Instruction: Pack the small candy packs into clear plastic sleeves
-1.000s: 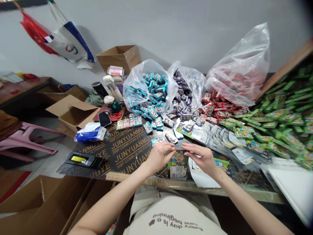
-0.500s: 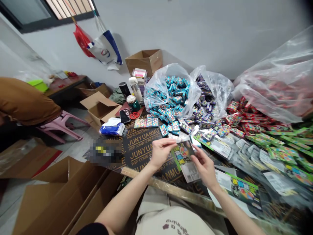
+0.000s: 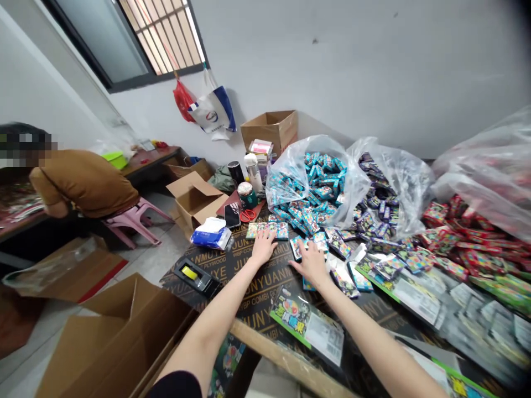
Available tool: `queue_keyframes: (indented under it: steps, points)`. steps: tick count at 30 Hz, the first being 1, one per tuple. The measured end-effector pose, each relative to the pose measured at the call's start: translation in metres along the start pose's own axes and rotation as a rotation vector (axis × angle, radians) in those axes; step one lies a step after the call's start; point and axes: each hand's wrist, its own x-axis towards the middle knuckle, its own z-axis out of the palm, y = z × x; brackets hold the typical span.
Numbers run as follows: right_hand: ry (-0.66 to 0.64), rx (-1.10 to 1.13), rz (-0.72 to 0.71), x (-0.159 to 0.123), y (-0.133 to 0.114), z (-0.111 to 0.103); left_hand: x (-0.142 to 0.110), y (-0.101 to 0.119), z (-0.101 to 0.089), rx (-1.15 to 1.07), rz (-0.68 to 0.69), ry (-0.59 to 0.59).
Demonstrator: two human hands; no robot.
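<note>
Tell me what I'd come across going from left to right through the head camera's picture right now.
Pink stool → blue tissue pack → the person's left hand → right hand → clear bag of purple packets → heap of red packets.

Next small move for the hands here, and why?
I'd probably close the left hand on the row of packs: its fingers are spread over the row's near edge, so the reach looks done. The right hand is over the loose blue packs, and the pouch lies flat with neither hand on it.
</note>
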Motion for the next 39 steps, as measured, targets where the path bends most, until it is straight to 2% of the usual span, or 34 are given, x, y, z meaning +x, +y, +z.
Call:
queue_keyframes:
  steps: [2, 4, 6, 8, 10, 11, 13, 14, 15, 18, 21, 22, 24, 26, 28, 29, 33, 39]
  points:
    - [-0.003, 0.051, -0.009, 0.013, -0.002, 0.002, 0.013, 0.001, 0.001, -0.002, 0.014, -0.019]
    - [-0.009, 0.1, -0.026, 0.017, 0.008, -0.001, 0.018, 0.0, -0.003, -0.012, 0.023, -0.035]
    - [-0.005, 0.164, -0.049, 0.013, 0.022, -0.012, 0.017, 0.003, -0.009, -0.043, 0.019, -0.046]
    - [-0.007, 0.337, -0.131, 0.003, 0.035, -0.032, 0.01, 0.015, -0.013, -0.087, 0.012, -0.056]
    - [-0.067, 0.548, -0.248, -0.008, 0.045, -0.058, -0.003, 0.038, -0.014, -0.206, 0.031, -0.141]
    - [-0.125, 0.627, -0.302, -0.013, 0.048, -0.071, -0.013, 0.051, -0.013, -0.305, 0.05, -0.236]
    - [-0.226, 0.681, -0.359, -0.026, 0.052, -0.096, -0.035, 0.079, -0.01, -0.583, 0.049, -0.499]
    - [-0.237, 0.674, -0.359, -0.033, 0.052, -0.105, -0.046, 0.092, -0.008, -0.693, 0.004, -0.558]
    - [-0.217, 0.652, -0.347, -0.041, 0.052, -0.112, -0.058, 0.104, -0.005, -0.794, -0.057, -0.576]
    - [-0.086, 0.549, -0.272, -0.068, 0.048, -0.118, -0.087, 0.132, 0.005, -1.001, -0.256, -0.453]
    - [0.006, 0.476, -0.2, -0.1, 0.045, -0.113, -0.111, 0.148, 0.016, -1.107, -0.263, -0.474]
    - [0.042, 0.456, -0.173, -0.111, 0.047, -0.112, -0.118, 0.149, 0.019, -1.093, -0.212, -0.499]
    - [0.127, 0.413, -0.104, -0.132, 0.056, -0.112, -0.131, 0.145, 0.024, -0.947, -0.016, -0.533]
    - [0.179, 0.345, -0.029, -0.152, 0.07, -0.117, -0.141, 0.134, 0.028, -0.654, 0.262, -0.561]
    - [0.157, 0.255, 0.009, -0.17, 0.083, -0.122, -0.148, 0.121, 0.032, -0.338, 0.501, -0.588]
    - [0.123, 0.211, 0.007, -0.178, 0.087, -0.124, -0.15, 0.115, 0.034, -0.214, 0.577, -0.596]
    - [-0.015, 0.104, -0.043, -0.197, 0.086, -0.124, -0.152, 0.11, 0.042, 0.038, 0.683, -0.509]
    - [-0.067, 0.021, -0.019, -0.2, 0.071, -0.111, -0.152, 0.115, 0.043, 0.096, 0.731, -0.48]
